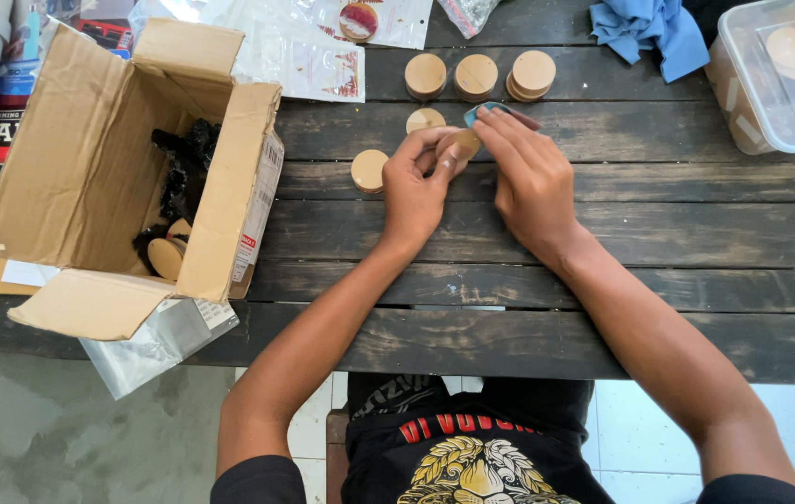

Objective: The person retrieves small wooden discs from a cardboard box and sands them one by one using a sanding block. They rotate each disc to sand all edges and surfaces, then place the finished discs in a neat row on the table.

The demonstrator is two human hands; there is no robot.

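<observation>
Blue pad (474, 113) mostly hidden under right hand (530, 177); plastic tub (771, 75) cut off.

Round wooden disc (464, 143): pale tan, pinched in my left hand (416, 187); small blue pad (475, 114) at its one o'clock, under my right hand (530, 177).

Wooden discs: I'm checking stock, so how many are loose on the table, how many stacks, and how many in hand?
Loose single discs on the table: 2
Stacks of discs: 3
Disc in the left hand: 1
Total: 6
</observation>
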